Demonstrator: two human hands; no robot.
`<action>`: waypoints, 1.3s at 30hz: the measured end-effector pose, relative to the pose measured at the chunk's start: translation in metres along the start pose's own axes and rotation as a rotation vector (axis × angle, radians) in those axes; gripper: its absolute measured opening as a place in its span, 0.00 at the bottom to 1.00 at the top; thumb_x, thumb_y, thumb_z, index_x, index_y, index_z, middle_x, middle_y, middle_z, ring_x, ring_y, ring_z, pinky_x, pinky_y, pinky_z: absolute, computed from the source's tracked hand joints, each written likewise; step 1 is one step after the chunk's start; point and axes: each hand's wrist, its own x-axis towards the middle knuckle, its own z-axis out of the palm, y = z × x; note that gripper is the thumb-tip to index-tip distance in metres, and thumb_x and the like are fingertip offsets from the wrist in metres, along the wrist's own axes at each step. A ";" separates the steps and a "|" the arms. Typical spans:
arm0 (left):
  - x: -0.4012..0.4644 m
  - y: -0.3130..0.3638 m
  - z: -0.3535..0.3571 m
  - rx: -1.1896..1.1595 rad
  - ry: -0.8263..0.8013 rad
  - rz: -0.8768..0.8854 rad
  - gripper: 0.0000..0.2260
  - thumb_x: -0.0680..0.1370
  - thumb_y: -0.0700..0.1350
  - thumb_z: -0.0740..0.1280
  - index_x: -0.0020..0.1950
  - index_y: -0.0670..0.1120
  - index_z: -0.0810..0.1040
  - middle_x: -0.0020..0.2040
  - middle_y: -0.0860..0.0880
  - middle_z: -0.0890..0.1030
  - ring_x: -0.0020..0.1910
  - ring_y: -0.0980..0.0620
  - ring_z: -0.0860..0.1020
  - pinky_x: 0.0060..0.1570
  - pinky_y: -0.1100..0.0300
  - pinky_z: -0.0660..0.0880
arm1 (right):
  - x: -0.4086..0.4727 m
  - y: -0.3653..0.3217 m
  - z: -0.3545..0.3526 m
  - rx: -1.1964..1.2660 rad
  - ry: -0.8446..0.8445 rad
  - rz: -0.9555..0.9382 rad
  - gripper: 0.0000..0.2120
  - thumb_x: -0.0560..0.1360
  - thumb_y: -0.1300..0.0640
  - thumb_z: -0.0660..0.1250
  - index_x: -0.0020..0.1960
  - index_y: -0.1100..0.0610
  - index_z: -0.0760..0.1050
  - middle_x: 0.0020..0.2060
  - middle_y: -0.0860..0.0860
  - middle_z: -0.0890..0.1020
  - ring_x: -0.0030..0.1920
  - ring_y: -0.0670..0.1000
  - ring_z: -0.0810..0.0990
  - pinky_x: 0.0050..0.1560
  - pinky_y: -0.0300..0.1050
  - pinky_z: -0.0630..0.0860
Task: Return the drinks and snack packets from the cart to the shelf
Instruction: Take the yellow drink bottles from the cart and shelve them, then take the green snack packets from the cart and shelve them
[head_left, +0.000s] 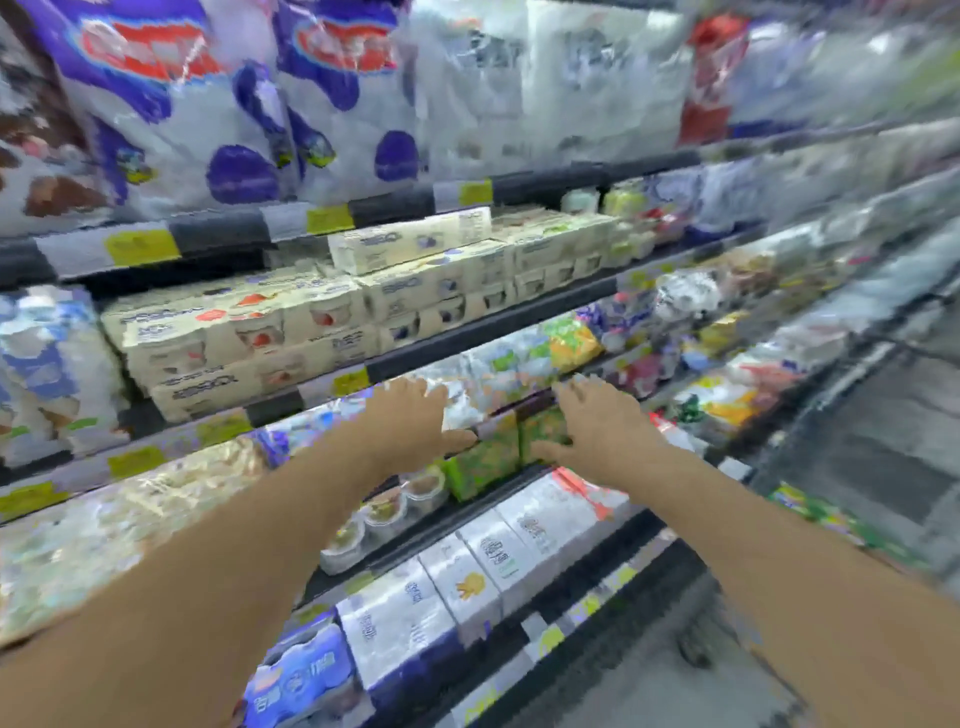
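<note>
Both my arms reach forward to a shop shelf; the picture is blurred by motion. My left hand (415, 421) is spread with fingers apart, its thumb against the left side of a green packet (488, 457) on the shelf. My right hand (597, 421) is also spread, lying over the right part of a second green packet (543, 431) beside it. Neither hand closes around anything that I can make out. Clear-wrapped packs (498, 374) sit just behind the fingertips. The cart is out of view.
Shelf edge (332, 384) with yellow price tags runs above the hands. Cream cartons (244, 332) fill the shelf above, purple-spotted bags (208, 104) the top. White boxes (498, 556) and small cups (384, 514) lie below. The grey aisle floor (883, 441) is at right.
</note>
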 end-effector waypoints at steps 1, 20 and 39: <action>0.014 0.023 0.000 0.014 0.001 0.033 0.37 0.77 0.69 0.56 0.77 0.45 0.62 0.73 0.40 0.68 0.71 0.39 0.67 0.68 0.46 0.66 | -0.008 0.027 0.005 -0.020 -0.023 0.034 0.44 0.74 0.29 0.54 0.79 0.56 0.51 0.77 0.59 0.59 0.76 0.61 0.59 0.71 0.56 0.66; 0.314 0.419 0.007 0.072 -0.116 0.659 0.42 0.75 0.73 0.50 0.80 0.45 0.55 0.77 0.39 0.63 0.76 0.37 0.60 0.73 0.38 0.58 | -0.035 0.416 0.125 0.089 -0.236 0.681 0.46 0.74 0.28 0.53 0.80 0.56 0.48 0.79 0.59 0.51 0.79 0.60 0.49 0.76 0.58 0.53; 0.503 0.759 0.096 0.108 -0.304 0.872 0.39 0.77 0.69 0.54 0.81 0.47 0.52 0.80 0.40 0.58 0.78 0.38 0.56 0.75 0.40 0.55 | -0.028 0.716 0.264 0.376 -0.375 0.911 0.37 0.76 0.36 0.60 0.76 0.59 0.58 0.74 0.59 0.62 0.75 0.59 0.59 0.73 0.54 0.59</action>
